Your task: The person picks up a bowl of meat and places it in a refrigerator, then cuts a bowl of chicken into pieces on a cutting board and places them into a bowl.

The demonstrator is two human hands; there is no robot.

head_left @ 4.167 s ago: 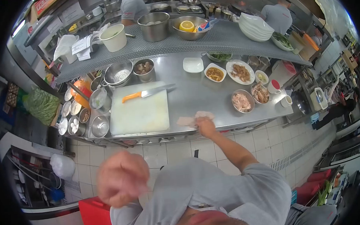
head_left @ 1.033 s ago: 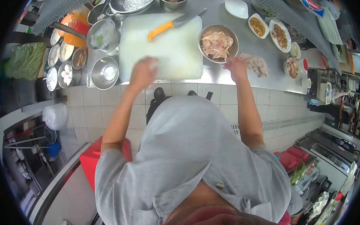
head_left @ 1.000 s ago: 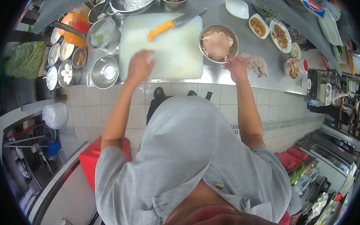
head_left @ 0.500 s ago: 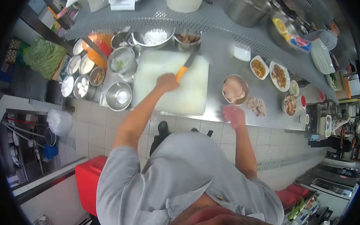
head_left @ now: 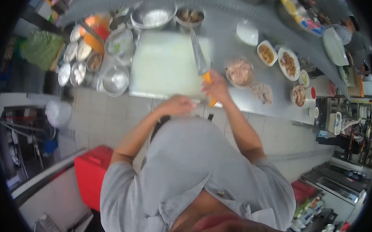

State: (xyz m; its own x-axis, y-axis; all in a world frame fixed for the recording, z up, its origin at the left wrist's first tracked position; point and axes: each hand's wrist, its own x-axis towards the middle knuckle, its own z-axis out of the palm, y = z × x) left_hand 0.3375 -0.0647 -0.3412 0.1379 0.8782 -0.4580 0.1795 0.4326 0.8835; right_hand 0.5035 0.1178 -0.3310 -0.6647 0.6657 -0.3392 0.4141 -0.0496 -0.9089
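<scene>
Long knife [head_left: 201, 67] pointing forward and slightly left, grey blade [head_left: 197, 50], orange handle [head_left: 207, 77] gripped in right hand [head_left: 216, 88], left hand [head_left: 175, 105] half-curled, hold unclear

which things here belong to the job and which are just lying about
Likely the job:
knife, in the right hand
cutting board
bowl of meat
loose meat beside it

Likely just lying about:
eggs
leafy greens
white dish
red box
</scene>
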